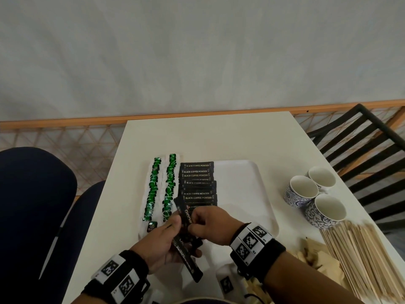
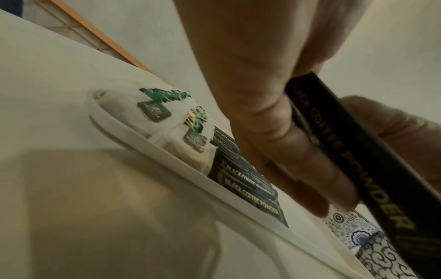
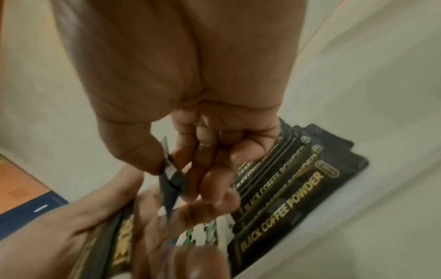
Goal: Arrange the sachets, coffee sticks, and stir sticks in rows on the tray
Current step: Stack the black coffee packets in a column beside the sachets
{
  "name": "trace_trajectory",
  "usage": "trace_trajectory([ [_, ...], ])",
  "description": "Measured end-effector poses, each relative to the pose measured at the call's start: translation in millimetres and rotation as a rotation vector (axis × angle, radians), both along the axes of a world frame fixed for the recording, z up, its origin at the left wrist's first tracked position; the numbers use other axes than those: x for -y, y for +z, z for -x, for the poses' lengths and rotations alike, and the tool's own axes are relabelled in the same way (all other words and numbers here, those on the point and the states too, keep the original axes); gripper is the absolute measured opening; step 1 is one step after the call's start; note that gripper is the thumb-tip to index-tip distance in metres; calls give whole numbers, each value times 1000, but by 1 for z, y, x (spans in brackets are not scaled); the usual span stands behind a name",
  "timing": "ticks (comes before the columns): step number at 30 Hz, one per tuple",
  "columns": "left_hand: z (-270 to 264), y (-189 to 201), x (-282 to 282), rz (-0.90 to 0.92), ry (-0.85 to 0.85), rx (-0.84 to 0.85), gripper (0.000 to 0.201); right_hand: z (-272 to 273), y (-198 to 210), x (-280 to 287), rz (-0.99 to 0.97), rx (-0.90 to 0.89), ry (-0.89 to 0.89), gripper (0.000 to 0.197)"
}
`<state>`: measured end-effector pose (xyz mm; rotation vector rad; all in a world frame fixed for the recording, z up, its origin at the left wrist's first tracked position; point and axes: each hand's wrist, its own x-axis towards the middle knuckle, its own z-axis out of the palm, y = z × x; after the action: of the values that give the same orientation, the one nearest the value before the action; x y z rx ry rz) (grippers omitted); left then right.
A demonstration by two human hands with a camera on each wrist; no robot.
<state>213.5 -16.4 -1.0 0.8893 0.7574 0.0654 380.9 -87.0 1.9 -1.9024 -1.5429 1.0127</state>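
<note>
I am holding a bundle of black coffee sticks (image 1: pixel 186 244) in my left hand (image 1: pixel 160 242), its fingers curling round them just above the near edge of the white tray (image 1: pixel 260 194), while my right hand (image 1: pixel 210 224) is pinching the top end of one stick between thumb and forefinger. On the tray, a row of black coffee powder sticks (image 1: pixel 197 185) is lying beside two rows of green-and-white sachets (image 1: pixel 162 187). The wooden stir sticks (image 1: pixel 359 257) are lying in a heap on the surface at the right, near three patterned cups (image 1: pixel 315 194).
</note>
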Motion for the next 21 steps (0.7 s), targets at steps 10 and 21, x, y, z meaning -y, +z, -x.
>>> trace_trajectory([
  [10, 31, -21, -21, -254, 266, -113, 68, -26, -16, 26, -27, 268, -44, 17],
  [21, 39, -24, -24, -234, 399, -111, 63, -7, -43, 34, -231, 778, 161, 9],
])
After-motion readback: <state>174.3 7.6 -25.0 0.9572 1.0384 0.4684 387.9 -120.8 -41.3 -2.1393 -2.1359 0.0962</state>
